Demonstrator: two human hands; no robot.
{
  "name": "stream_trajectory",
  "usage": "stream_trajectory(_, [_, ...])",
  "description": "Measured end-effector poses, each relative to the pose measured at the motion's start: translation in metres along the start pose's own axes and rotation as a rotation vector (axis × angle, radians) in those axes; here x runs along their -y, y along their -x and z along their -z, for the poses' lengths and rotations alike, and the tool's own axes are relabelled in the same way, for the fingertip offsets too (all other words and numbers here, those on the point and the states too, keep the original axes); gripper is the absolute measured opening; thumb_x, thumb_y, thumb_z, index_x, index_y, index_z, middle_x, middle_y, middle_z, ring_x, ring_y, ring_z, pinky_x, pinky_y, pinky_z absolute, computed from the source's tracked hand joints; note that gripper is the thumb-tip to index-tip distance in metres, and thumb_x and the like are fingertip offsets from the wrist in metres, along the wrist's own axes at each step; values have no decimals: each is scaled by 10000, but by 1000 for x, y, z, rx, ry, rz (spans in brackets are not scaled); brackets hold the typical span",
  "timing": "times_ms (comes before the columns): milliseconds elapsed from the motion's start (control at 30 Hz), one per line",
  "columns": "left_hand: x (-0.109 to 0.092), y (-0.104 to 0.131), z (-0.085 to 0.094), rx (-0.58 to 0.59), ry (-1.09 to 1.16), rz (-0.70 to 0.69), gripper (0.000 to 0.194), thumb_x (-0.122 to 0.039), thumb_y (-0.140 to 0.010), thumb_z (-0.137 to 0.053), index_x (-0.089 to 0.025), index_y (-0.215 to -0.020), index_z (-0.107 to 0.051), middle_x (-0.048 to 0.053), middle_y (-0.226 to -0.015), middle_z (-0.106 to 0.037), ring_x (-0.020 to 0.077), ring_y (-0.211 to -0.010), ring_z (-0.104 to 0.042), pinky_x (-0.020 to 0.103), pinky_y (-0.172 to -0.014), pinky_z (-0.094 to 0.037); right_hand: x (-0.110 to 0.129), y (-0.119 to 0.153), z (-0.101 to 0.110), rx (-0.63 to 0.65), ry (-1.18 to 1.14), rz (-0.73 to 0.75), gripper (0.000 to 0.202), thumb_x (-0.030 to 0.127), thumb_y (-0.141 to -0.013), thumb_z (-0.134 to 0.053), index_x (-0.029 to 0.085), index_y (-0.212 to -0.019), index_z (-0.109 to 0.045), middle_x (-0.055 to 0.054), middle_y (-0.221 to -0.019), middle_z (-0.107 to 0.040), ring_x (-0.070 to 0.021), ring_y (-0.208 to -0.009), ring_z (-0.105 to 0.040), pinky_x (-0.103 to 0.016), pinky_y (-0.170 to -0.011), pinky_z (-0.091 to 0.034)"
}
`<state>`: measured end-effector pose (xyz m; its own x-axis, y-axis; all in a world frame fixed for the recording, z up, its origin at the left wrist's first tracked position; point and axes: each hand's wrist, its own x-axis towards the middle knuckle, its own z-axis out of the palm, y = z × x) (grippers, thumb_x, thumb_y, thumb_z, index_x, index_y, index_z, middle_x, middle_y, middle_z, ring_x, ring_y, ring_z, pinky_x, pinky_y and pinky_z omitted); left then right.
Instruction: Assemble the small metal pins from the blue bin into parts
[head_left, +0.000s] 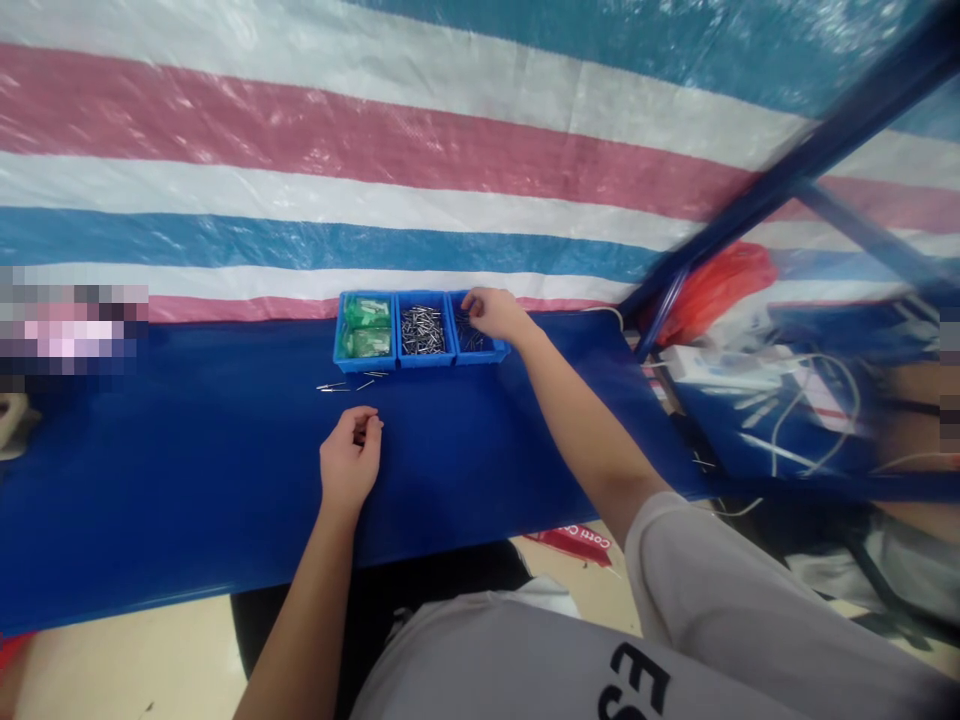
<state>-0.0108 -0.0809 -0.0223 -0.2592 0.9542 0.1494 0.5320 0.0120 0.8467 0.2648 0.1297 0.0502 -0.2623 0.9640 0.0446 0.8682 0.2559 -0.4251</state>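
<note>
My right hand (495,312) is over the right-hand blue bin (491,356), its fingers bent together at the dark thin metal pieces (471,338) inside. Whether it pinches one of them is too small to make out. My left hand (352,450) rests near the middle of the blue tabletop with its fingers curled in towards the thumb; what they hold, if anything, is hidden. In the middle bin (426,360) lies a heap of shiny rivet- or nail-like metal pieces (424,330). The left bin (337,345) holds green-tinted plastic packets (369,328). Several loose metal pins (332,387) lie before the bins.
The blue table (225,480) meets a striped plastic sheet (375,140) behind it. A blue metal frame (720,210) slants up on the right. Beyond it, a second surface bears a red bag (716,290), white cables (855,400) and a white box (720,368).
</note>
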Motion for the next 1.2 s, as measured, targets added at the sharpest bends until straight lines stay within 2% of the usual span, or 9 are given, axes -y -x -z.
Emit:
stream_trajectory(133, [-1, 0, 0, 7, -9, 4, 234, -391, -943, -581, -227, -1079, -678, 26, -915, -768, 149, -818, -713, 274, -770, -563, 11, 1, 4, -127, -381, -47, 259, 95, -848, -622, 133, -1098, -678, -82, -913, -757, -198, -817, -721, -350, -831, -568])
stream_trajectory(233, [-1, 0, 0, 1, -9, 7, 244, -397, -941, -582, -223, -1085, -678, 31, -915, -768, 152, -812, -712, 283, -776, -566, 28, 2, 3, -111, -709, -53, 235, 225, -923, -665, 149, -1143, -631, -77, -900, -745, -169, -751, -716, -319, -739, -597])
stream_trajectory(333, [-2, 0, 0, 0, -15, 13, 243, -393, -940, -581, -222, -1081, -679, 30, -908, -768, 152, -815, -714, 283, -780, -566, 38, 4, 4, -44, -842, 65, 342, 295, -951, -659, 169, -1264, -602, -97, -1048, -755, -163, -851, -727, -322, -807, -618])
stream_trajectory(400, [-3, -1, 1, 0, -19, 12, 237, -388, -939, -579, -223, -1077, -680, 28, -903, -767, 149, -807, -713, 280, -781, -566, 37, 6, 7, 14, -709, 148, 411, 300, -966, -630, 194, -1361, -586, -104, -1183, -741, -184, -957, -723, -359, -882, -610])
stream_trajectory(500, [-3, 0, 1, 0, -15, 3, 238, -389, -939, -580, -221, -1073, -681, 29, -904, -766, 148, -804, -709, 277, -780, -567, 25, 12, 11, -10, -163, 138, 235, 128, -915, -612, 147, -1107, -748, -122, -1144, -758, -251, -1057, -685, -426, -1009, -527])
stream_trajectory(567, [-2, 0, 0, -3, -8, 1, 238, -390, -940, -579, -220, -1072, -681, 28, -901, -765, 148, -810, -709, 275, -780, -567, 18, 16, 10, 52, 188, 128, 248, 41, -877, -584, 135, -977, -792, -148, -1076, -772, -310, -1129, -640, -477, -1047, -458])
stream_trajectory(667, [-1, 0, 0, -3, -10, 4, 233, -388, -940, -581, -224, -1073, -680, 25, -903, -767, 147, -812, -708, 272, -782, -565, 11, 19, 5, 148, 429, 147, 293, 4, -849, -570, 144, -928, -815, -156, -1034, -776, -336, -1160, -598, -485, -1034, -402])
stream_trajectory(1033, [-3, 0, 1, -5, -4, 0, 249, -404, -943, -571, -221, -1070, -683, 40, -906, -765, 158, -817, -715, 284, -777, -573, 6, 15, 6, 177, 398, 179, 267, 63, -858, -632, 182, -1021, -806, -110, -1096, -782, -282, -1054, -666, -417, -988, -411])
stream_trajectory(1200, [-1, 0, 1, 2, -12, -2, 260, -415, -944, -567, -220, -1073, -682, 47, -908, -765, 165, -811, -715, 289, -764, -571, 3, 21, 8, 200, 433, 181, 268, 51, -841, -624, 194, -959, -819, -98, -1026, -788, -278, -1035, -657, -415, -985, -408])
